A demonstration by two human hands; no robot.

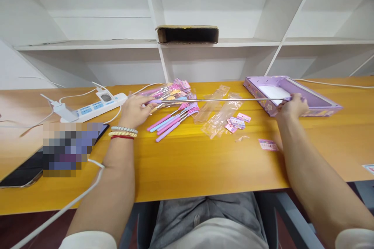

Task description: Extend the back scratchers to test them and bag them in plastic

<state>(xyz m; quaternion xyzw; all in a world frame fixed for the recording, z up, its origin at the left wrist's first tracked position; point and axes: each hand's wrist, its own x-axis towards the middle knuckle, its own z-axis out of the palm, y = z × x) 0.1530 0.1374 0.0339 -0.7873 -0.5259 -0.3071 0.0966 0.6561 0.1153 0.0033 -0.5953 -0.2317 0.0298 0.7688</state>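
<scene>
A long thin metal rod [213, 100] stretches level above the table between my two hands. My left hand [136, 109] is closed on its lilac handle at the left end. At the right end my right hand [293, 106] is closed round a purple piece, mostly hidden by the fingers. Below the rod lie several sticks with pink, blue and purple handles [169, 126], beside others in clear wrappers [168, 91]. Empty clear plastic sleeves [223, 114] rest in the middle, with small pink and purple cards [237, 123] near them. A purple box [315, 97] stands open behind my right hand.
On the left are a white power strip [93, 108] with plugs, a phone [23, 169], and a white cable [78, 198] crossing my left forearm. Another card [268, 145] lies near my right forearm. A cardboard box [187, 35] sits on the white shelf [96, 45].
</scene>
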